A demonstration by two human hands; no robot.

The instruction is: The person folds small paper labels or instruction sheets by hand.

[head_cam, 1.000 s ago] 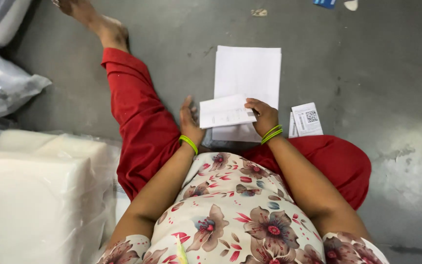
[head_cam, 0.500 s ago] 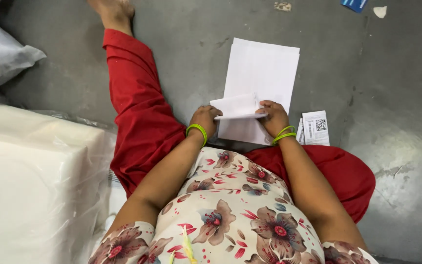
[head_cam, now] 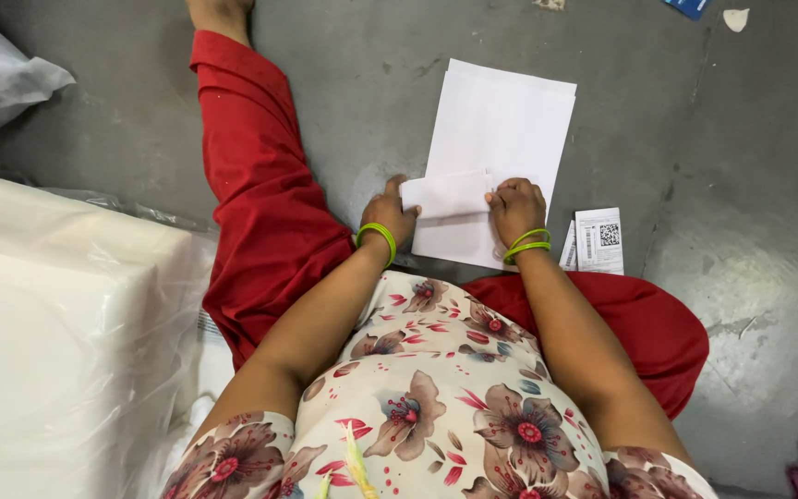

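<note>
Folding step: left hand point(head_cam: 394, 211) and right hand point(head_cam: 515, 205), fingers closed, pinch small white folded paper slip point(head_cam: 445, 194) over white paper stack point(head_cam: 501, 129) on grey floor point(head_cam: 713, 139); a flat press would likely crease it.

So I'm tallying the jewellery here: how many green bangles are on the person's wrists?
3 show. One green bangle sits on the left wrist, just behind the left hand. Two thinner ones sit together on the right wrist, behind the right hand. More could be hidden underneath.

The envelope point(head_cam: 501, 139) is matt white paper, smooth, as is the folded sheet point(head_cam: 445, 196) on it. The floor point(head_cam: 722, 120) beneath is rough, dull grey concrete. Left of the envelope, red trousers point(head_cam: 256, 185) are soft cloth, and glossy clear plastic wrap point(head_cam: 57, 342) covers a white block.
</note>
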